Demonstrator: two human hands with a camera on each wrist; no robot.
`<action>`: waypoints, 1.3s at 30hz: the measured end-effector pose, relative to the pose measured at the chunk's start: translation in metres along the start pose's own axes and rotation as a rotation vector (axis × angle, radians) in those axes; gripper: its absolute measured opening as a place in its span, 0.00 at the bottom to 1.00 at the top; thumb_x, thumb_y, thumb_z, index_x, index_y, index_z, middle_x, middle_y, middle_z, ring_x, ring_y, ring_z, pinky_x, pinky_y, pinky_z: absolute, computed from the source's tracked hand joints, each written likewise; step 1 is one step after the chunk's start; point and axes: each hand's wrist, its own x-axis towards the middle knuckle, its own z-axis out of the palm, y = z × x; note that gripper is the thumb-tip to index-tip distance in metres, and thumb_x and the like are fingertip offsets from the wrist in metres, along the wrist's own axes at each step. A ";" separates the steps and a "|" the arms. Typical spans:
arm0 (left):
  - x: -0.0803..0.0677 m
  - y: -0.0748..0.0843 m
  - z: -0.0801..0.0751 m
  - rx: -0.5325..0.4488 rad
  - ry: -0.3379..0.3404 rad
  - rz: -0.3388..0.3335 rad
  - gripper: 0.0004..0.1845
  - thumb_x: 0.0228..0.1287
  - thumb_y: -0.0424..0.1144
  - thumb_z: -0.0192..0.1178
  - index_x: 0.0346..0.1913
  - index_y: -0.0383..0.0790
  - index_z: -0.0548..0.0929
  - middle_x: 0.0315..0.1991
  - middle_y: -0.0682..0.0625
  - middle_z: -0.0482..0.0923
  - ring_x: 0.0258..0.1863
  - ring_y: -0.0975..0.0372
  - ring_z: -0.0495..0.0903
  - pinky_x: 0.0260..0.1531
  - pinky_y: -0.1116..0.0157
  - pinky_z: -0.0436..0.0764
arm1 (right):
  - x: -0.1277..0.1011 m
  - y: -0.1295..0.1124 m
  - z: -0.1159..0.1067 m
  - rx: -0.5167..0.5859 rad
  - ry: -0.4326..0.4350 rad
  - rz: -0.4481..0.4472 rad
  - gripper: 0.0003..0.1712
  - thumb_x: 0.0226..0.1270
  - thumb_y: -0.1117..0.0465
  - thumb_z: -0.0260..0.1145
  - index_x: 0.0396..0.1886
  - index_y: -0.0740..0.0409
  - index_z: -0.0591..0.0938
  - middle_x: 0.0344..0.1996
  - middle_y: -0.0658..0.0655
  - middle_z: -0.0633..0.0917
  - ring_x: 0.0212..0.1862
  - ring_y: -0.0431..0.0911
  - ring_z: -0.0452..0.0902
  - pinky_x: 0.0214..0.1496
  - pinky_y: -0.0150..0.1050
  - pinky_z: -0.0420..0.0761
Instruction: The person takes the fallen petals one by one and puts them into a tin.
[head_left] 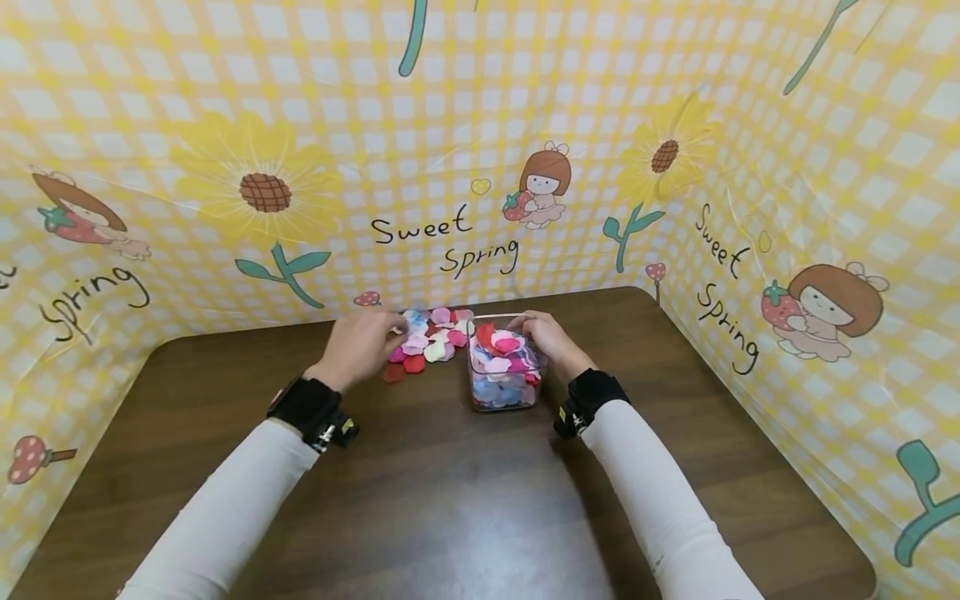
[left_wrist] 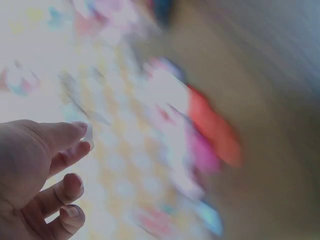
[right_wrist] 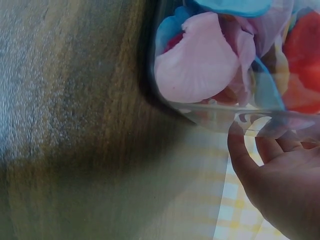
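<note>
A clear plastic box (head_left: 504,392) full of mixed fabric petals (right_wrist: 197,60) stands on the table. My right hand (head_left: 551,337) holds it at the far right corner, the fingers (right_wrist: 242,147) against the clear wall. To the left of the box lies a loose pile of petals (head_left: 435,337) in pink, white, red and blue. My left hand (head_left: 360,346) is at the left side of this pile. Between its thumb and index finger it pinches a small pale petal (left_wrist: 89,134), while the other fingers curl loosely. The pile (left_wrist: 205,125) is blurred in the left wrist view.
The brown wooden table (head_left: 465,500) has rounded corners at the back. Close behind it hangs a yellow checked cloth (head_left: 337,208) with sunflowers and lettering, which continues along the right side. A black wrist camera strap (head_left: 307,408) sits on each wrist.
</note>
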 end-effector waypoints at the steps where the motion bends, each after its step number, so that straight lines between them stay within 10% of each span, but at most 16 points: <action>1: 0.008 0.014 -0.005 -0.001 0.013 0.045 0.05 0.68 0.41 0.68 0.43 0.46 0.90 0.42 0.51 0.87 0.41 0.53 0.86 0.31 0.51 0.81 | 0.000 0.000 -0.001 0.002 0.001 -0.008 0.24 0.66 0.69 0.46 0.54 0.69 0.82 0.55 0.64 0.81 0.51 0.52 0.74 0.53 0.42 0.72; 9: 0.053 0.113 0.004 0.027 -0.040 0.371 0.05 0.70 0.36 0.65 0.37 0.46 0.90 0.36 0.54 0.83 0.31 0.59 0.82 0.28 0.60 0.78 | 0.005 0.002 -0.003 -0.008 0.007 -0.059 0.19 0.65 0.71 0.47 0.48 0.71 0.82 0.45 0.61 0.82 0.41 0.46 0.71 0.43 0.36 0.70; 17: 0.056 0.134 0.022 0.013 -0.133 0.440 0.05 0.70 0.34 0.65 0.37 0.48 0.90 0.38 0.54 0.80 0.33 0.61 0.81 0.29 0.62 0.77 | 0.005 0.006 0.001 0.052 -0.004 -0.077 0.12 0.70 0.70 0.46 0.38 0.64 0.77 0.23 0.50 0.70 0.24 0.42 0.61 0.29 0.34 0.62; 22: 0.054 0.112 0.005 -0.102 -0.165 0.370 0.08 0.69 0.36 0.67 0.48 0.46 0.89 0.47 0.51 0.81 0.40 0.59 0.82 0.35 0.60 0.80 | 0.003 0.003 -0.002 0.032 0.012 -0.054 0.18 0.66 0.71 0.46 0.46 0.69 0.81 0.27 0.52 0.73 0.26 0.42 0.61 0.32 0.35 0.63; 28: 0.036 0.047 -0.014 -0.119 -0.152 0.158 0.11 0.71 0.41 0.66 0.53 0.45 0.88 0.54 0.49 0.84 0.52 0.53 0.83 0.40 0.56 0.82 | 0.002 0.001 -0.006 -0.015 0.018 -0.036 0.24 0.66 0.70 0.46 0.53 0.69 0.83 0.51 0.61 0.83 0.45 0.47 0.73 0.47 0.38 0.71; 39: -0.025 -0.033 0.033 -0.032 -0.338 -0.104 0.14 0.65 0.44 0.70 0.51 0.42 0.88 0.49 0.46 0.86 0.50 0.48 0.83 0.45 0.42 0.80 | 0.002 0.001 -0.002 -0.012 0.012 -0.009 0.24 0.64 0.69 0.47 0.53 0.67 0.84 0.47 0.58 0.81 0.43 0.47 0.70 0.45 0.39 0.69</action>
